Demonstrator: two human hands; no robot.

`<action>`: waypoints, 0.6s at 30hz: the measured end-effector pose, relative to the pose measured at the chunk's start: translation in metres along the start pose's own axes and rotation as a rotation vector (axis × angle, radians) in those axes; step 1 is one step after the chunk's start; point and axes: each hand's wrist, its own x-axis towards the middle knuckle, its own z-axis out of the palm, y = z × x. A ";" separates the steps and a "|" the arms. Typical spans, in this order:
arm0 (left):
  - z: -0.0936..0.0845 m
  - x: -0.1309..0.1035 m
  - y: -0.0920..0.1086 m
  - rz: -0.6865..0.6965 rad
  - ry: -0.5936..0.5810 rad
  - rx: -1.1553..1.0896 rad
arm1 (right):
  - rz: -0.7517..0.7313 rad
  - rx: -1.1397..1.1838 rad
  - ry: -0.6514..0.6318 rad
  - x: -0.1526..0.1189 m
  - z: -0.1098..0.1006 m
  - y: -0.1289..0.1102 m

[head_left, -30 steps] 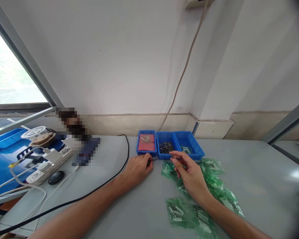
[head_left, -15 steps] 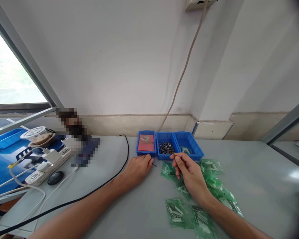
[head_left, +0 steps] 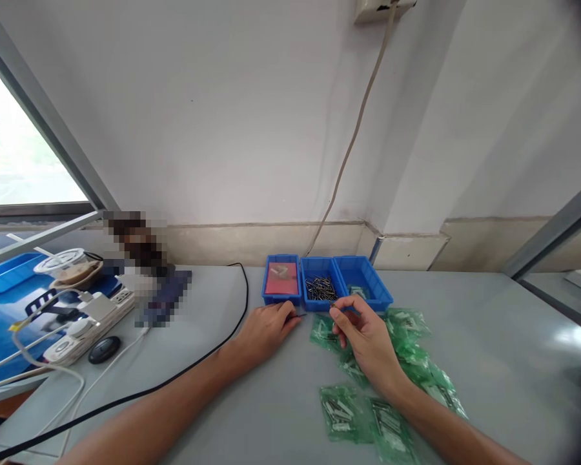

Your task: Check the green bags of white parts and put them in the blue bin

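Note:
My left hand [head_left: 265, 330] rests on the table before the bins, fingers curled, with a thin dark screw [head_left: 300, 316] sticking out between thumb and forefinger. Just in front of the middle bin, my right hand [head_left: 365, 332] pinches a small dark piece that looks like a screw, mostly covered by the fingertips. The middle blue bin [head_left: 322, 306] holds a heap of loose metal screws [head_left: 321, 289]. To its right, a blue bin [head_left: 380, 294] contains a small clear packet [head_left: 357, 292]. Green plastic bags [head_left: 411, 349] of screws and pale plugs lie under and around my right hand.
A left blue bin [head_left: 281, 299] holds a red sheet [head_left: 275, 284] with pale pieces on it. Two green bags [head_left: 341, 413] lie nearer me. A black cable [head_left: 193, 359] crosses the table at left, near a power strip [head_left: 65, 349] and a black mouse [head_left: 104, 349].
The screw at my left hand sticks out a little further to the right. My right hand stays before the middle bin, its fingertips slightly lower. The whole view has shifted slightly.

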 end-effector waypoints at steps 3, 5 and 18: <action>0.000 0.000 0.000 -0.012 -0.009 -0.005 | -0.019 -0.006 0.006 0.000 0.000 -0.002; -0.001 0.000 0.000 -0.021 -0.012 -0.011 | -0.037 0.000 0.008 0.000 0.001 -0.004; -0.004 0.002 0.004 -0.001 0.013 -0.010 | -0.029 0.019 0.005 0.002 -0.001 0.006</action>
